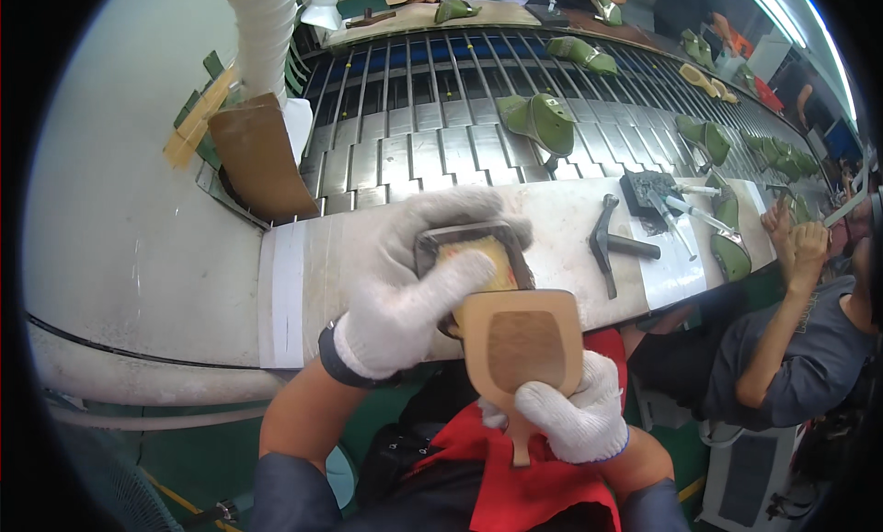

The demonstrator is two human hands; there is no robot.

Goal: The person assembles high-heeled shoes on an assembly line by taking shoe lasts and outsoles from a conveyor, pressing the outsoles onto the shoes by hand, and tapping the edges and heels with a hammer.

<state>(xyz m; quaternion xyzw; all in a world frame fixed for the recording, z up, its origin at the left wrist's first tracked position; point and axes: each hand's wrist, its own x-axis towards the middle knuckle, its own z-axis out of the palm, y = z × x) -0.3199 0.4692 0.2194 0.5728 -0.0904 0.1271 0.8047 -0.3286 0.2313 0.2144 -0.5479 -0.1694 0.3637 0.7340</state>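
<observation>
In my white-gloved left hand (405, 302) is a small dark square tub (426, 256), its inside yellowish with reddish marks. The fingers wrap round its far side and the thumb lies across its opening. My right hand (579, 412), also gloved, pinches a tan shoe sole (478, 334) by its narrow part. This sole is broad at the far end and has a brown, rounded patch in the middle. Its far edge is right by the tub's near rim; whether they touch I cannot tell.
On the bench (552, 219) lie a hammer (607, 247), a black block (644, 190), several syringes (685, 210) and a green shoe (729, 233). Beyond runs a slatted metal conveyor (414, 155) carrying green shoes (541, 123). A co-worker (782, 339) sits at the right. A brown panel (262, 160) stands left.
</observation>
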